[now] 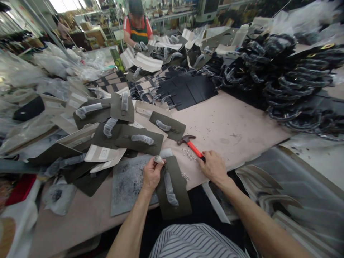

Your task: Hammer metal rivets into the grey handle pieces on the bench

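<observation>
My left hand is closed around a short, whitish punch-like tool, its round end facing up. Below it lies a dark olive panel with a plastic-wrapped handle, partly over a worn grey board. On the right, my right hand grips the dark end of a claw hammer with a red-orange handle. The hammer's head rests on or just above the table, near a scatter of tiny pale metal pieces.
Olive panels with wrapped handles are heaped to the left. Black pieces with wrapped handles pile up at the right, and flat black panels lie ahead. A plastic bin stands at right. Across the table is another person.
</observation>
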Motion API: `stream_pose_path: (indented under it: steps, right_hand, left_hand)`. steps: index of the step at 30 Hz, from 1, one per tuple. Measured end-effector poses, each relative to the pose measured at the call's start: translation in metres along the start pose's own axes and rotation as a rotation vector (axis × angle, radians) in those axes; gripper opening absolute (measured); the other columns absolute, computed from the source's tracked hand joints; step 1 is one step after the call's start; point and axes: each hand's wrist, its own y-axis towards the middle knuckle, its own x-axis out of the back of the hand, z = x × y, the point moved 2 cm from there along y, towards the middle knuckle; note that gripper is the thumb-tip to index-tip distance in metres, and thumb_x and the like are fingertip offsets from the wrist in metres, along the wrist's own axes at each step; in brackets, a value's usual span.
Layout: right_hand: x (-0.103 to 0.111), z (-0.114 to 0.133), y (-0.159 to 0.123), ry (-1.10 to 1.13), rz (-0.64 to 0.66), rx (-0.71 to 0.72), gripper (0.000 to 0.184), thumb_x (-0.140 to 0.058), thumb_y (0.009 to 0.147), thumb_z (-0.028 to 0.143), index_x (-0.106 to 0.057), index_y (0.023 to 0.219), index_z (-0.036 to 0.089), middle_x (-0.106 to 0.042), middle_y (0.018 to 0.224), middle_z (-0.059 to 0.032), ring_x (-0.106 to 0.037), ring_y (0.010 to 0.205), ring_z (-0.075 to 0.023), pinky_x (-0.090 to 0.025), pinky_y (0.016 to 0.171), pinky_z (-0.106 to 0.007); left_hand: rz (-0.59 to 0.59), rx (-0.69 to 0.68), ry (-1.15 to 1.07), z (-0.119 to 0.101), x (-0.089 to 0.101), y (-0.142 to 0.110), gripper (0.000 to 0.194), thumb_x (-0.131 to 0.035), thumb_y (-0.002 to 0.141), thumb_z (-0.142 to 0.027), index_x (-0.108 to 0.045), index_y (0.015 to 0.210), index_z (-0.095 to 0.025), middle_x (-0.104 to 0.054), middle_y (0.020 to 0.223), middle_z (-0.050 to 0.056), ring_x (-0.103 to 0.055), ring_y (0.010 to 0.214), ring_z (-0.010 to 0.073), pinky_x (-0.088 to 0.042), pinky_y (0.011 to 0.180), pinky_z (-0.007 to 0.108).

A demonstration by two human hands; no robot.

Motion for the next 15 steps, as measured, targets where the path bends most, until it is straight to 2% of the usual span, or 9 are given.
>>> stream_pose_path:
  steps: [2,8,12,15]
  right_hand:
    - [-0.006,-0.004,0.008,0.007,0.083,0.009,0.031,-0.052,0.093,0.041,-0.059,0.107,0.015,-0.060,0.106,-0.0160,-0.055,0.102,-0.0298,-0.039,0.083,-0.037]
    - [-0.008,-0.003,0.020,0.280,0.263,-0.056,0.019,-0.048,0.092,0.028,-0.054,0.103,0.014,-0.060,0.106,-0.0182,-0.057,0.098,-0.0288,-0.039,0.083,-0.037]
    - [-0.004,-0.002,0.026,0.487,0.392,-0.084,0.010,-0.053,0.085,0.026,-0.053,0.089,0.017,-0.063,0.085,-0.0096,-0.060,0.078,-0.0203,-0.044,0.068,-0.030]
    - [0.003,0.008,0.024,0.702,0.516,-0.084,0.005,-0.050,0.082,0.023,-0.048,0.081,0.019,-0.057,0.067,-0.0013,-0.053,0.055,-0.0132,-0.044,0.053,-0.024]
  left_hand:
    - [0.002,0.001,0.012,-0.001,-0.001,0.000,0.021,-0.064,0.086,-0.035,-0.066,0.095,-0.016,-0.075,0.092,0.007,-0.071,0.089,0.0199,-0.055,0.084,0.031]
    - [-0.013,0.006,0.034,-0.003,-0.002,0.000,0.019,-0.065,0.084,-0.034,-0.067,0.093,-0.016,-0.076,0.090,0.007,-0.071,0.087,0.0198,-0.055,0.081,0.030]
    - [-0.025,-0.021,0.083,-0.002,-0.003,-0.001,0.018,-0.064,0.084,-0.032,-0.067,0.094,-0.017,-0.076,0.089,0.006,-0.071,0.086,0.0197,-0.054,0.080,0.029]
    - [-0.033,-0.074,0.136,-0.004,-0.004,-0.003,0.015,-0.064,0.083,-0.028,-0.068,0.092,-0.018,-0.075,0.089,0.005,-0.070,0.085,0.0194,-0.052,0.079,0.028]
